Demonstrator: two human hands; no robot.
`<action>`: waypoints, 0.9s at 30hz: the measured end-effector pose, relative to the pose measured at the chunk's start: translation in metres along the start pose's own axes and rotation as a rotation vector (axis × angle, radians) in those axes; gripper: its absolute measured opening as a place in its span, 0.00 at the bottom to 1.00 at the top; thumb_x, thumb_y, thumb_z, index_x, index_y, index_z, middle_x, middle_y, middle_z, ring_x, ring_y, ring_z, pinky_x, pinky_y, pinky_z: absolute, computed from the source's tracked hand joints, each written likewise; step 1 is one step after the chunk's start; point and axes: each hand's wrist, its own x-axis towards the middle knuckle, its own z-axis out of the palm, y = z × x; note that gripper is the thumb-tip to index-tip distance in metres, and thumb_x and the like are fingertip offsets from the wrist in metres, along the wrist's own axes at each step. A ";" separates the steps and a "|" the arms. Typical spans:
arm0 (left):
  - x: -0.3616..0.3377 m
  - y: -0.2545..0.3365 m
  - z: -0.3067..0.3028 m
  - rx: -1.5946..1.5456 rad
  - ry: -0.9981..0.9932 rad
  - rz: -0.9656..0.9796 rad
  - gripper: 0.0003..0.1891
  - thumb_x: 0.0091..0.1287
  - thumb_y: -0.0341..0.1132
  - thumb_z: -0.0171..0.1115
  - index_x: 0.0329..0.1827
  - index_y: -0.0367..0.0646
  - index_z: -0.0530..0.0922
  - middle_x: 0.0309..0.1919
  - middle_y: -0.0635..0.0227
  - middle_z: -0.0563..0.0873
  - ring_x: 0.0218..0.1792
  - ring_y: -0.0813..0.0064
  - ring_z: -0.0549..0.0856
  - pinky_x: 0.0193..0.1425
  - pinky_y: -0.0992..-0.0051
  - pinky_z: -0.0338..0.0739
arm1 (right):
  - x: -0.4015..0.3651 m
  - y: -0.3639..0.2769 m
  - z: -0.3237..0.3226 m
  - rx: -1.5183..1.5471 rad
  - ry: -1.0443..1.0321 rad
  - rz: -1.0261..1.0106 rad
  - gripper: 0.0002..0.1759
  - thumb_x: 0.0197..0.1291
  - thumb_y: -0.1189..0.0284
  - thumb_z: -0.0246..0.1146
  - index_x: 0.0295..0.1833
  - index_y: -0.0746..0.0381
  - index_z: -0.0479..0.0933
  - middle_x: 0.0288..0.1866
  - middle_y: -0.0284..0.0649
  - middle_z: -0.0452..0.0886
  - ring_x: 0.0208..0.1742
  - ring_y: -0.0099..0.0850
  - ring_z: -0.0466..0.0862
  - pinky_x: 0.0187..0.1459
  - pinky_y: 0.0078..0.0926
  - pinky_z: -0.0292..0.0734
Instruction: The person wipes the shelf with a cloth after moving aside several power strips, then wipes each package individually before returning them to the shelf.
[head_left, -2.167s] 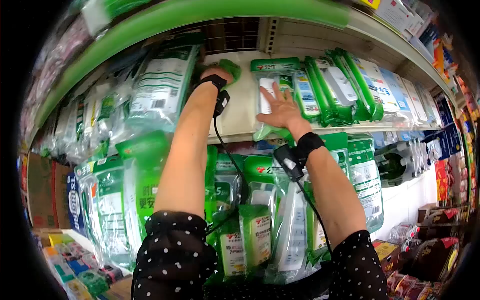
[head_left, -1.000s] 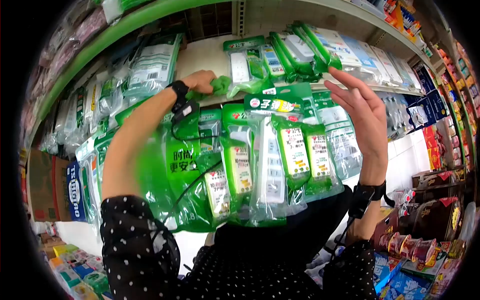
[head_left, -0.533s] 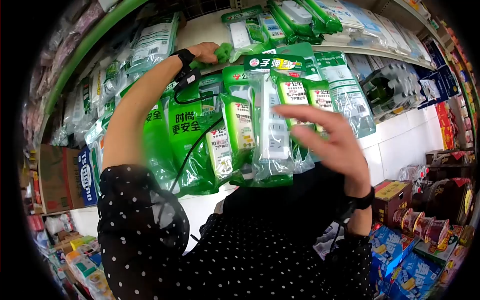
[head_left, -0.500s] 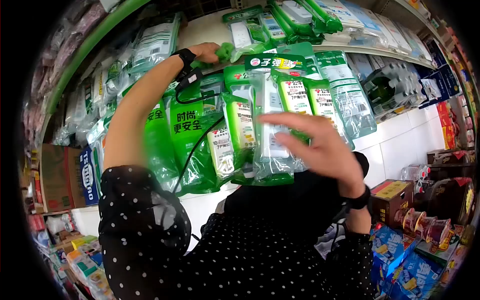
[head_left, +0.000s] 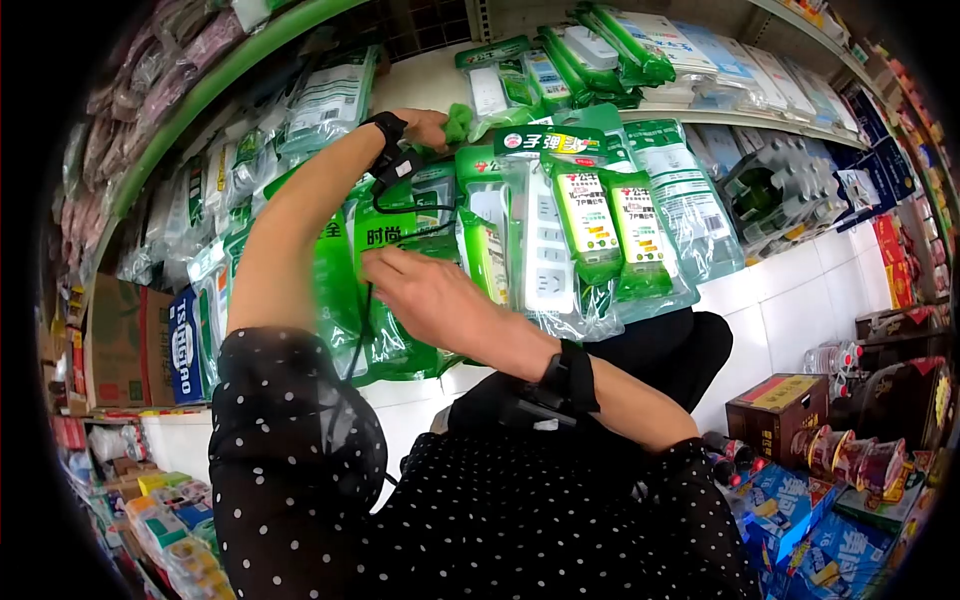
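Observation:
My left hand [head_left: 428,130] reaches to the back of the shelf, its fingers closed on a crumpled green cloth [head_left: 458,122]. A black cable [head_left: 362,335] hangs down from a device at my left wrist. Over the front packs, my right hand [head_left: 425,298] has its fingers curled together beside that cable and a green bag [head_left: 365,215]; what they grip is hidden. To its right lie a clear-fronted power strip pack [head_left: 548,255] and smaller green-and-white packs [head_left: 590,215], overlapping one another. A larger green-edged pack [head_left: 685,200] rests farther right.
More sealed power strips [head_left: 590,50] lie at the back of the shelf. Wrapped bottles [head_left: 785,190] stand to the right. Below left is a cardboard box [head_left: 130,340]; a brown carton [head_left: 780,405] and blue packs [head_left: 785,500] sit at lower right.
My right hand has moved left from above the power strip packs to the green bag and the cable, its fingers now curled. My left hand stays at the back with the cloth.

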 end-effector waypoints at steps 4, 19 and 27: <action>-0.009 0.009 -0.010 -0.032 -0.106 -0.067 0.36 0.58 0.46 0.65 0.67 0.38 0.65 0.63 0.52 0.73 0.60 0.57 0.75 0.58 0.60 0.73 | 0.011 0.014 0.042 0.053 -0.122 -0.149 0.13 0.59 0.74 0.58 0.50 0.65 0.72 0.51 0.46 0.77 0.54 0.42 0.78 0.55 0.39 0.74; 0.005 0.003 -0.006 -0.057 -0.154 -0.062 0.42 0.59 0.48 0.66 0.72 0.37 0.57 0.69 0.51 0.65 0.66 0.56 0.69 0.64 0.61 0.70 | -0.061 -0.038 0.104 0.566 -0.262 -0.572 0.14 0.53 0.80 0.56 0.47 0.66 0.75 0.42 0.47 0.79 0.42 0.43 0.80 0.48 0.37 0.78; -0.016 -0.005 0.011 -0.059 0.208 0.034 0.35 0.52 0.53 0.64 0.57 0.35 0.74 0.55 0.48 0.79 0.56 0.53 0.78 0.60 0.63 0.72 | -0.063 -0.027 0.027 0.360 -0.418 -0.216 0.20 0.50 0.81 0.58 0.51 0.66 0.78 0.54 0.45 0.80 0.49 0.40 0.82 0.51 0.33 0.79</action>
